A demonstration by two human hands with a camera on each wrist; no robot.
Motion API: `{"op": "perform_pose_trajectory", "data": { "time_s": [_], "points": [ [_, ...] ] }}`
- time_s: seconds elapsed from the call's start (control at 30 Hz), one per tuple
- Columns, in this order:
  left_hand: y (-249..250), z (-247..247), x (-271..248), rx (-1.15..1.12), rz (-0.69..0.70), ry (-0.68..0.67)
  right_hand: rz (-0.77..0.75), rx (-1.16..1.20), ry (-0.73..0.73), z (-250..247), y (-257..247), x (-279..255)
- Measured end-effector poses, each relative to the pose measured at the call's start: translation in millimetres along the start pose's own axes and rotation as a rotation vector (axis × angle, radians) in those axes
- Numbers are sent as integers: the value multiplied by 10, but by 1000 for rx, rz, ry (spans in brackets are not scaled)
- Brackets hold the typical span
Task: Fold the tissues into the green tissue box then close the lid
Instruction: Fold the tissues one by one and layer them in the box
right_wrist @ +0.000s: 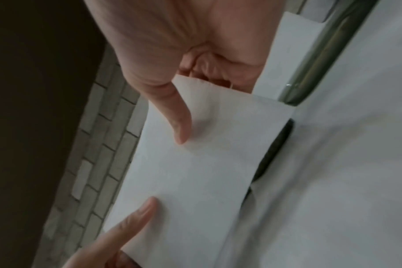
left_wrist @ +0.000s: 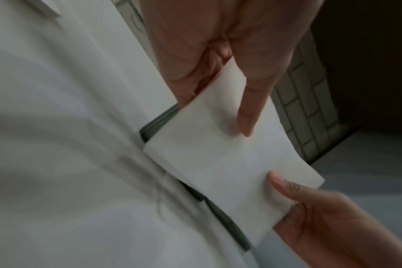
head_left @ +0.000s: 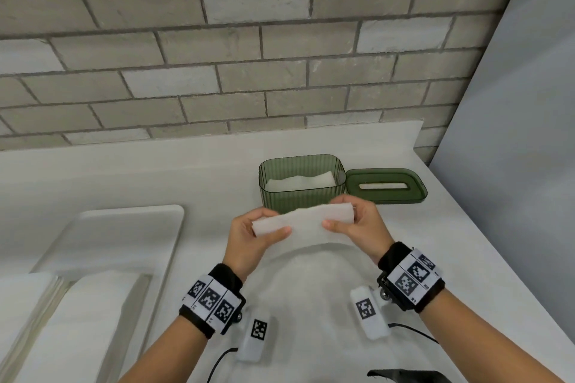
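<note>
Step in hand, as judged: folding 1 tissue in the air, just in front of the green tissue box. Left hand pinches the tissue's left end, thumb on the near face and fingers curled behind; right hand pinches the right end the same way, thumb tip pressing the near face. Both grips are closed on the tissue, nothing else held. The tissue spans the 2 hands as a narrow band, sagging a little at mid-span, its lower part hanging toward the person. The box stands open on the white counter, with white tissue already lying low inside it. The lid, with its slot, lies flat on the counter touching or just beside the box's right side; cannot tell which. Task judged partly done: box partly filled, lid off. Next move likely calls for carrying the folded band forward over the near rim and lowering it flat, both ends level so it does not catch the ribbed wall. Room: open air above the box; brick wall well behind it; grey panel to the right, near the lid. Tray with stacked tissues sits at left, apart from the hands. Counter edge curves in at right.
</note>
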State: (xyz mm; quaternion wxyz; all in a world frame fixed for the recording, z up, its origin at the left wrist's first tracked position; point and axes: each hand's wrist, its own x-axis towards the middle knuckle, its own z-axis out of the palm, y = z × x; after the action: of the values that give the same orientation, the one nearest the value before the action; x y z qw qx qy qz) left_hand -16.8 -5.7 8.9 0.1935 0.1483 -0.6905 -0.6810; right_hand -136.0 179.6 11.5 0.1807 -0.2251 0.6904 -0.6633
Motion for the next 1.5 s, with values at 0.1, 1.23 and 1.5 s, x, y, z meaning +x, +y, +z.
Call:
{"op": "perform_pose_trajectory", "data": {
  "time_s": [0.1,1.23,1.5],
  "points": [
    [-322,-2,-42,97,-183,-38,137,-73,-5,-1,280,-46],
    [297,324,1677,1313,-241,-330,73,-1226,-337,80,-281,1582],
    [317,360,1647,1490,-125,-451,-54,-1589,-334,123,-417,1596]
  ]
}}
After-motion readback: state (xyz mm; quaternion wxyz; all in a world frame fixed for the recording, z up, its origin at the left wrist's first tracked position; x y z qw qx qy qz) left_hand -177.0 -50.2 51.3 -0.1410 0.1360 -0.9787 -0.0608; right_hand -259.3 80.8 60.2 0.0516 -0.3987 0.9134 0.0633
